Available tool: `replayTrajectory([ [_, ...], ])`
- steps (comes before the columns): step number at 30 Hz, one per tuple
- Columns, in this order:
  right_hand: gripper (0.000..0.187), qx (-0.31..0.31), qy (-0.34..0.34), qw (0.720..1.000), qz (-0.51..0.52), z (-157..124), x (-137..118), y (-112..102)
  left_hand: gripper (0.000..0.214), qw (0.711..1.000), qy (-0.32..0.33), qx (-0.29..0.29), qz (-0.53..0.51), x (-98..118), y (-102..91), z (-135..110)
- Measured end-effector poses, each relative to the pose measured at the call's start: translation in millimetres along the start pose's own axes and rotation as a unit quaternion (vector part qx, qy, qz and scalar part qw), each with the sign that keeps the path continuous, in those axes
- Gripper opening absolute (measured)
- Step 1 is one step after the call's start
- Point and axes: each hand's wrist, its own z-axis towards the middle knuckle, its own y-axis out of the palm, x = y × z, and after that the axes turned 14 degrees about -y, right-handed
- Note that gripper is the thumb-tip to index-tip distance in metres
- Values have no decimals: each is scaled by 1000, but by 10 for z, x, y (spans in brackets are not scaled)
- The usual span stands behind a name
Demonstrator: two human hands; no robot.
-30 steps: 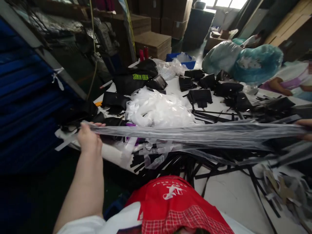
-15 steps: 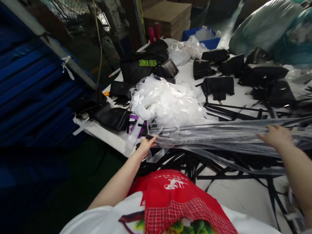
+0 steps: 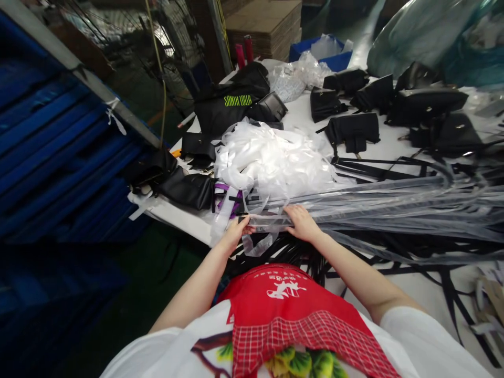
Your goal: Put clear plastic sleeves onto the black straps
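At the table's near edge my left hand (image 3: 236,232) is closed on the dark end of a plastic-wrapped strap (image 3: 268,222). My right hand (image 3: 302,222) grips the same strap a short way to the right, its fingertips partly hidden by the clear film. From there a bundle of plastic-covered black straps (image 3: 394,210) runs off to the right. Just beyond my hands lies a heap of white translucent plastic strips (image 3: 275,157). Bare black straps (image 3: 311,252) lie under and in front of the bundle.
Several small black bags (image 3: 352,131) lie at the back right, and a black leather piece (image 3: 189,189) is at the left edge. Behind stand a blue bin (image 3: 338,60) and stacked cardboard (image 3: 263,26). Blue stacked panels (image 3: 59,136) rise on the left beside a metal bar.
My right hand has come left along the bundle, from far right to close beside my left hand. My left hand stays near the strap's end. The view has shifted slightly.
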Motion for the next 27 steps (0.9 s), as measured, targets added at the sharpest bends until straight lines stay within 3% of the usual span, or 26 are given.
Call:
replayTrajectory([
  [4, 42, -105, 2, 994, -16, 212, -99, 97, 46, 999, 30, 25, -1, -6, -52, -22],
  [7, 22, -129, 27, 991, -38, 215, 20, 93, 52, 996, 41, 80, 9, -5, -108, 52],
  [11, 22, -147, 44, 986, -64, 155, 195, 43, 54, 993, 7, 100, 56, -51, -149, 232],
  [14, 23, -157, 55, 983, -74, 81, 225, 10, 41, 982, -27, 136, 127, -150, -186, 349],
  [18, 28, -162, 52, 983, -74, -101, 120, -23, 32, 940, -27, 239, 242, -273, -285, 375],
  [20, 29, -165, 47, 983, -73, -199, 39, -13, 31, 919, -4, 255, 301, -293, -281, 363],
  [23, 25, -173, 52, 981, -73, -278, -71, 61, 25, 899, 20, 201, 389, -294, -94, 394],
  [27, 20, -176, 65, 980, -68, -235, -193, 171, 31, 871, 20, 141, 470, -340, 385, 484],
])
